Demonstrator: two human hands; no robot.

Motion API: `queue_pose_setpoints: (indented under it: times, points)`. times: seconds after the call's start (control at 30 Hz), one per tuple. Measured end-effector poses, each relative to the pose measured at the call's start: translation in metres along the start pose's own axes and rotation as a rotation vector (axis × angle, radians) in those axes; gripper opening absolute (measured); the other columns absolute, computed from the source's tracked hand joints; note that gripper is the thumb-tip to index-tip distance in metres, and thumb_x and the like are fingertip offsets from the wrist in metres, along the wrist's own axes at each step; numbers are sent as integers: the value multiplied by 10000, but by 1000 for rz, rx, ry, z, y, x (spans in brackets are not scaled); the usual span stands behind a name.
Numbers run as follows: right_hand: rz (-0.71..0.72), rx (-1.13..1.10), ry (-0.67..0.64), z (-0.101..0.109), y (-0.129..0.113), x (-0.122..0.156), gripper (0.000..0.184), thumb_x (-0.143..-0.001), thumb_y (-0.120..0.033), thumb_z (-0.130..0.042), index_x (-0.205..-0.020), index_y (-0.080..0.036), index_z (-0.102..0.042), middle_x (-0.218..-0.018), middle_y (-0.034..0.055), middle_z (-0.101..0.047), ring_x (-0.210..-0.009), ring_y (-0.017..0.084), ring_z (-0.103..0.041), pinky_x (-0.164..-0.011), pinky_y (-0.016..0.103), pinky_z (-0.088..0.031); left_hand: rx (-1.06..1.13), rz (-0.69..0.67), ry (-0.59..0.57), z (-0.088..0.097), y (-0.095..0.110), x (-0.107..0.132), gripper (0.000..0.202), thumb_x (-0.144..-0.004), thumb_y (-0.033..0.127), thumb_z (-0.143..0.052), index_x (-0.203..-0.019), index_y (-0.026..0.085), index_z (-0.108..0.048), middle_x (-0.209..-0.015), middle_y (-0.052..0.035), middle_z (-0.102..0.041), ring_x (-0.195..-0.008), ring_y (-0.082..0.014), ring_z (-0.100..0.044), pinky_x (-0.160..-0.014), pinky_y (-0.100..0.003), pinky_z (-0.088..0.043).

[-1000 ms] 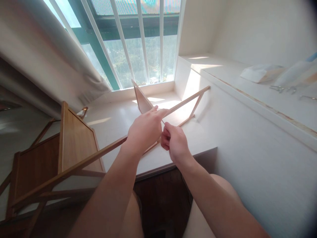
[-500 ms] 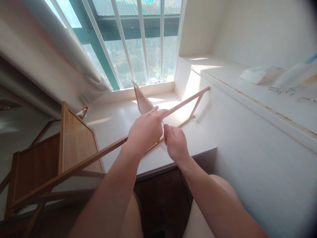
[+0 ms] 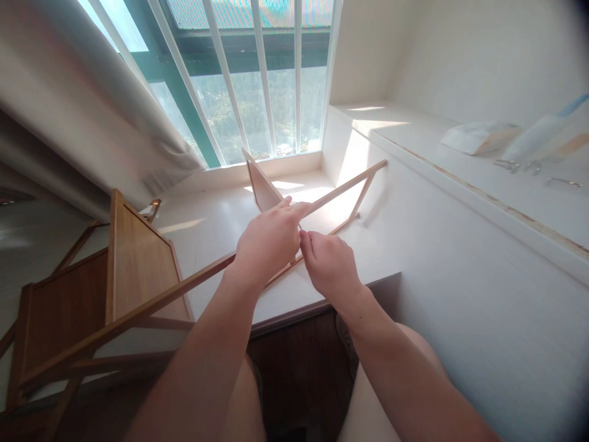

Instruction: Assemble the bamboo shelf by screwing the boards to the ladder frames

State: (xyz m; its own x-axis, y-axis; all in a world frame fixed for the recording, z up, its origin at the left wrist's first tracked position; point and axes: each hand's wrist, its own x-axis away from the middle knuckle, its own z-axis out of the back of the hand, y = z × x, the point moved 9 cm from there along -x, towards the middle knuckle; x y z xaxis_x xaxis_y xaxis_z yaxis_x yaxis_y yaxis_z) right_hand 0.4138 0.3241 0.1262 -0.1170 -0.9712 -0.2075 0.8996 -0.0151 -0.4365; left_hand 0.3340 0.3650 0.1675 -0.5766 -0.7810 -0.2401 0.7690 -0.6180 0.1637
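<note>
A tall window [image 3: 257, 92] with white bars and a green frame filled the far side, a pale curtain [image 3: 92, 116] hanging at its left. Sunlight fell in bright patches across the white platform [image 3: 207, 227] below. A white ledge [image 3: 414, 141] ran along the right wall [image 3: 483, 55]; dark wood floor [image 3: 299, 362] showed beneath.

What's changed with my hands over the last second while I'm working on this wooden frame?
Your right hand has rolled at the wrist so more of its back shows, still pinching beside your left hand; what it pinches is hidden. The left hand stays clamped on the wooden rail. The wooden shelf unit has not moved.
</note>
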Motion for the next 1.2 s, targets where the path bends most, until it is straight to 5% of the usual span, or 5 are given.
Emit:
queue_pose_setpoints:
  times: [0.2,0.37,0.57,0.8,1.2]
  points:
    - [-11,-156,5,2,4,-4,511,-1046,-426,-282,-683,-199,-561,-641,51,-608,-622,180,-506,-587,307,-216,5,-12,-4,0,1,1,532,-913,69,-413,-1358,337,-529,-1350,-5,-661,-1348,-246,-545,-917,-348,-542]
    - [-65,-579,10,-9,15,-7,549,-1032,-473,-332,-558,-210,-417,-510,-8,-461,-541,139,-433,-555,291,-258,14,-28,2,1,3,2,516,-931,68,-383,-1350,332,-531,-1347,-3,-663,-1378,-237,-517,-905,-345,-550]
    - [-170,-957,-7,-25,17,-5,540,-990,-473,-431,-518,-212,-417,-434,-37,-396,-446,107,-375,-474,277,-252,18,-2,-17,0,1,1,500,-946,92,-399,-1358,342,-532,-1393,-13,-633,-1328,-255,-566,-943,-366,-541]
    - [-402,-1601,-159,-47,6,2,425,-906,-342,-535,-566,-238,-302,-439,-105,-224,-377,65,-179,-374,231,-123,5,24,-9,0,-2,2,504,-951,110,-406,-1361,369,-541,-1421,-36,-612,-1238,-267,-635,-897,-368,-551]
    - [-330,-1391,-54,-44,14,3,450,-934,-411,-522,-558,-230,-353,-416,-82,-318,-360,72,-265,-367,235,-185,23,-8,7,1,0,2,521,-944,89,-389,-1364,361,-536,-1385,-12,-641,-1373,-252,-525,-925,-364,-548]
